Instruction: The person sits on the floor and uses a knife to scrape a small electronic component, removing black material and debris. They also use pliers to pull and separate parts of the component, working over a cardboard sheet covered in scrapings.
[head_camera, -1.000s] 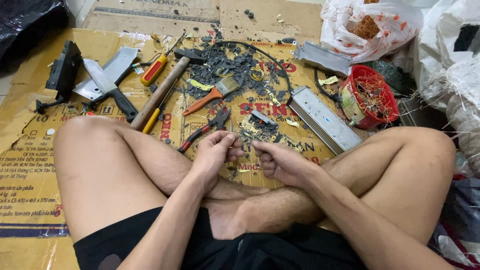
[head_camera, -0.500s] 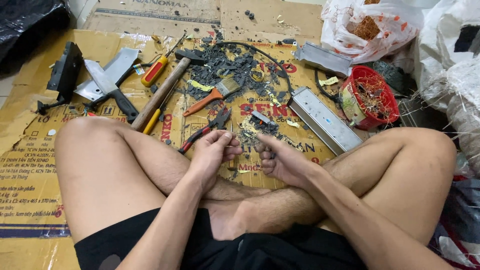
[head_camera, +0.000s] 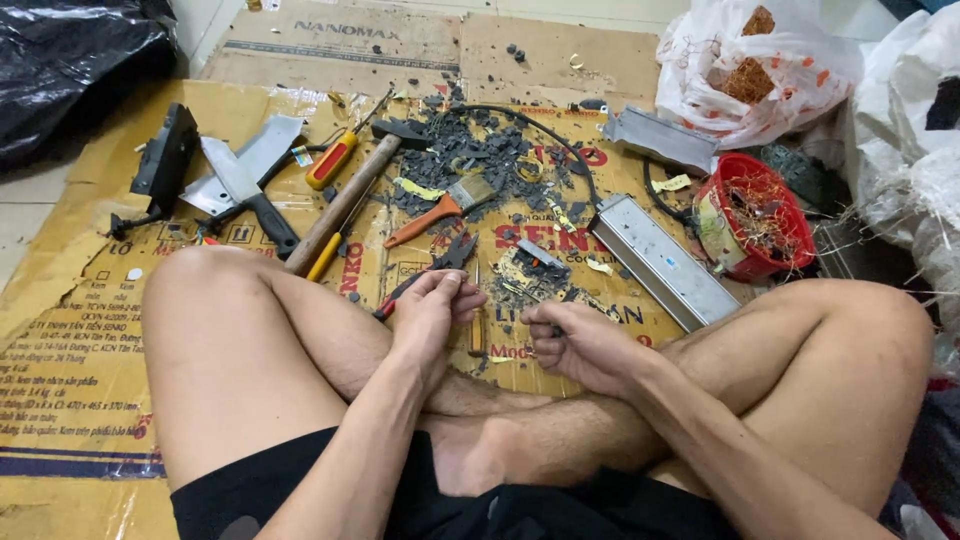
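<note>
Seated cross-legged on flattened cardboard (head_camera: 80, 400), the person curls the left hand (head_camera: 432, 310) beside red-handled pliers (head_camera: 430, 268), fingers bent around something too small to identify. The right hand (head_camera: 580, 345) is loosely clenched, perhaps pinching a thin wire. Both work near the cardboard's middle; such a scrap looks light and springy, best pinched at its ends.

Makeshift floor workshop: hammer (head_camera: 340, 205), pliers (head_camera: 435, 265) and scrap on cardboard (head_camera: 70, 330).
</note>
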